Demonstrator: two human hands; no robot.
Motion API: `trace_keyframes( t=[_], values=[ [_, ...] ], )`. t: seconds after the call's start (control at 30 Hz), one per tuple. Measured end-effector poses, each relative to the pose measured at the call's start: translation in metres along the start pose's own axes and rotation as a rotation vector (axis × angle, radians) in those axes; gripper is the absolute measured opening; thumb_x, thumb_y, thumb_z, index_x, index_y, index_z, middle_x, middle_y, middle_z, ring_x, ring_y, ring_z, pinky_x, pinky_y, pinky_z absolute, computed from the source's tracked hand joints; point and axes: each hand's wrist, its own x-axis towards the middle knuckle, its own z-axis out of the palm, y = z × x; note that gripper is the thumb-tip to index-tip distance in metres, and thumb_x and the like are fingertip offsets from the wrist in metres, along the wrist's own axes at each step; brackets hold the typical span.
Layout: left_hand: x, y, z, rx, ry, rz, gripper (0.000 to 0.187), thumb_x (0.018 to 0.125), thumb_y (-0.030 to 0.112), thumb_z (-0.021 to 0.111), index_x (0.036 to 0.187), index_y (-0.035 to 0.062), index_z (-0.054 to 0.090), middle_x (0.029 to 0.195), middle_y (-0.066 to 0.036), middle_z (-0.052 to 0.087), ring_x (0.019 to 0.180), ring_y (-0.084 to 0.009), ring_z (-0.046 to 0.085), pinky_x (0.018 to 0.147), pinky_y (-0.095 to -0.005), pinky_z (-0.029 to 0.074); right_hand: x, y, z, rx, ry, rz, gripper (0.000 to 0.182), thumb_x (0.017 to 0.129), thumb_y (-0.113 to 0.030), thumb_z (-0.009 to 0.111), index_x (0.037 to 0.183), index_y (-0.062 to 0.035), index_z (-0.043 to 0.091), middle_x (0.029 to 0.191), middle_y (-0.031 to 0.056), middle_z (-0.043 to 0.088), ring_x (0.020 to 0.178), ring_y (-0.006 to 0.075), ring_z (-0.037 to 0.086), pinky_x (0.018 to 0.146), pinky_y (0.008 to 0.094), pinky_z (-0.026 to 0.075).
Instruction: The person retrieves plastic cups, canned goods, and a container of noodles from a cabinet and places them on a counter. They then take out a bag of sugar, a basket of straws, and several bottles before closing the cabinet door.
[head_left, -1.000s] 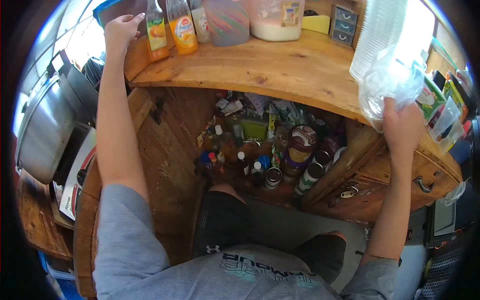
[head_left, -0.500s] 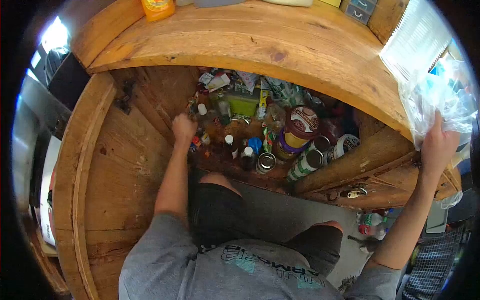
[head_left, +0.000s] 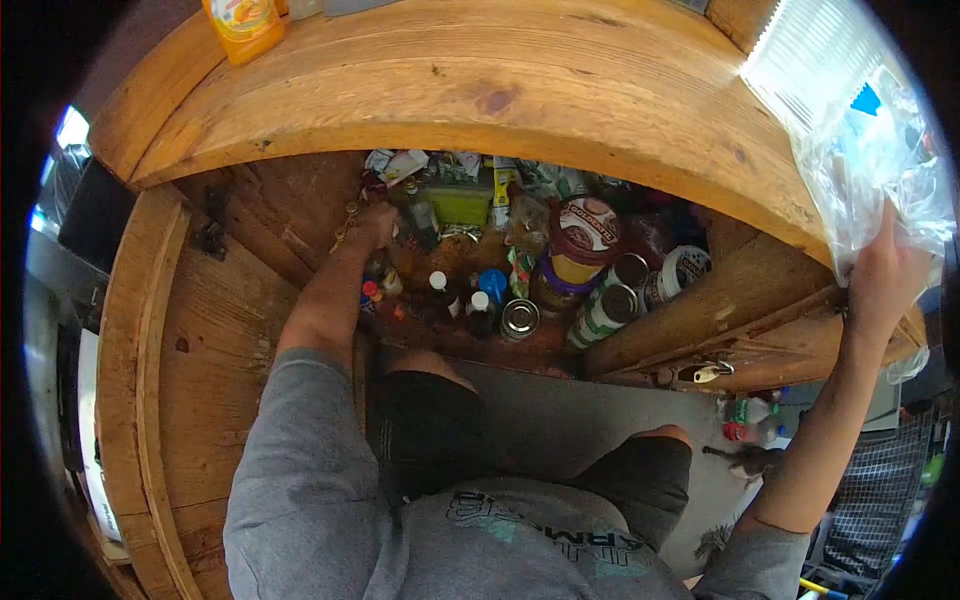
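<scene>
My left hand (head_left: 375, 228) reaches into the low wooden cupboard, fingers curled at the left side of the stored goods. A small white bit shows beside its fingertips; what they grip is hidden. Close by are a green box (head_left: 458, 206), a red-capped bottle (head_left: 376, 293) and two white-capped dark bottles (head_left: 441, 292). To their right stand a tin can (head_left: 520, 319), a tub with a brown lid (head_left: 586, 226) and green-and-white cans (head_left: 600, 314). At the cupboard's right end, my right hand (head_left: 886, 268) is closed at the lower part of a clear plastic bag (head_left: 870, 180).
A thick wooden shelf edge (head_left: 480, 95) overhangs the cupboard. The left door (head_left: 225, 400) stands open; a padlock (head_left: 708, 374) hangs on the right door. An orange bottle (head_left: 243, 30) stands above. Plastic bottles (head_left: 750, 411) and a cat (head_left: 752, 461) are on the floor.
My left hand has moved deeper into the cupboard, covering where a white-capped bottle stood. My view has shifted slightly. My right hand stays at the plastic bag.
</scene>
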Motion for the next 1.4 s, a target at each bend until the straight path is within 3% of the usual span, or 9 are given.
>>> trace_keyframes(
  t=[0.1,0.17,0.3,0.43,0.57,0.7,0.97,1.13,1.4],
  values=[
    [-0.04,0.035,-0.063,-0.084,-0.062,-0.014,0.04,0.083,0.012,0.075,0.123,0.0114,0.07,0.129,-0.016,0.063,0.122,-0.034,0.059,0.099,-0.0452,0.053,0.003,-0.006,-0.007,-0.421,-0.074,-0.284,0.023,0.094,-0.015,0.064,0.1,0.006,0.072,0.091,0.0186,0.074,0.079,0.0279,0.069,0.072,0.0382,0.05],
    [-0.061,0.04,-0.085,-0.064,0.003,-0.015,0.039,0.082,0.015,0.076,0.12,0.0135,0.072,0.124,-0.016,0.066,0.118,-0.0348,0.061,0.097,-0.0455,0.053,0.006,-0.026,0.001,0.174,0.054,0.08,0.026,0.091,-0.018,0.067,0.087,0.0075,0.07,0.075,0.0198,0.069,0.066,0.0272,0.065,0.065,0.0399,0.048],
    [-0.118,0.047,-0.139,-0.059,0.195,0.008,0.039,0.076,0.024,0.082,0.114,0.0204,0.076,0.102,-0.016,0.073,0.1,-0.0366,0.069,0.088,-0.0478,0.056,0.011,-0.035,-0.004,0.156,-0.032,0.149,0.038,0.086,-0.026,0.069,0.074,0.0102,0.063,0.061,0.0229,0.061,0.055,0.03,0.06,0.059,0.0415,0.046],
    [-0.204,0.065,-0.218,-0.085,0.288,-0.013,0.04,0.076,0.025,0.083,0.114,0.0199,0.076,0.09,-0.017,0.072,0.09,-0.0378,0.07,0.081,-0.0492,0.056,0.015,-0.047,-0.005,0.323,0.067,0.188,0.043,0.084,-0.031,0.069,0.074,0.0106,0.063,0.063,0.0244,0.062,0.056,0.0324,0.059,0.06,0.0431,0.047],
    [-0.3,0.094,-0.301,-0.159,0.459,0.01,0.043,0.07,0.018,0.087,0.11,0.0094,0.075,0.095,-0.023,0.071,0.076,-0.0412,0.068,0.074,-0.043,0.056,0.02,-0.052,-0.014,0.305,-0.096,0.311,0.053,0.083,-0.041,0.065,0.074,0.0112,0.064,0.067,0.0279,0.063,0.062,0.04,0.063,0.066,0.0473,0.05],
    [-0.384,0.125,-0.366,-0.234,0.598,0.126,0.043,0.065,0.007,0.087,0.107,0.0049,0.074,0.094,-0.019,0.072,0.08,-0.0341,0.07,0.075,-0.0382,0.055,0.022,-0.045,-0.012,0.235,-0.197,0.301,0.059,0.083,-0.048,0.062,0.077,0.0101,0.068,0.073,0.0304,0.065,0.072,0.0473,0.066,0.072,0.0504,0.053],
    [-0.519,0.177,-0.46,-0.224,0.671,0.246,0.042,0.066,0.005,0.088,0.105,-0.0001,0.074,0.099,-0.011,0.076,0.089,-0.0197,0.073,0.081,-0.0305,0.056,0.021,-0.05,-0.023,0.199,-0.237,0.266,0.057,0.084,-0.05,0.066,0.086,0.0063,0.072,0.085,0.0286,0.07,0.083,0.0459,0.069,0.075,0.0521,0.056],
    [-0.568,0.157,-0.513,-0.091,0.73,0.128,0.043,0.069,0.012,0.089,0.11,0.0052,0.074,0.101,-0.006,0.074,0.09,-0.0123,0.068,0.08,-0.0256,0.055,0.02,-0.049,-0.028,0.265,-0.215,0.264,0.053,0.084,-0.048,0.067,0.09,0.0048,0.073,0.086,0.0266,0.071,0.083,0.0448,0.07,0.075,0.0524,0.056],
    [-0.529,0.1,-0.6,0.078,0.758,-0.128,0.041,0.07,0.013,0.079,0.109,0.0029,0.073,0.095,-0.008,0.068,0.079,-0.0183,0.067,0.077,-0.0298,0.057,0.02,-0.056,-0.039,0.233,-0.28,0.271,0.048,0.084,-0.044,0.067,0.107,-0.0015,0.071,0.088,0.0234,0.072,0.084,0.0426,0.071,0.075,0.0516,0.056]
  ],
)
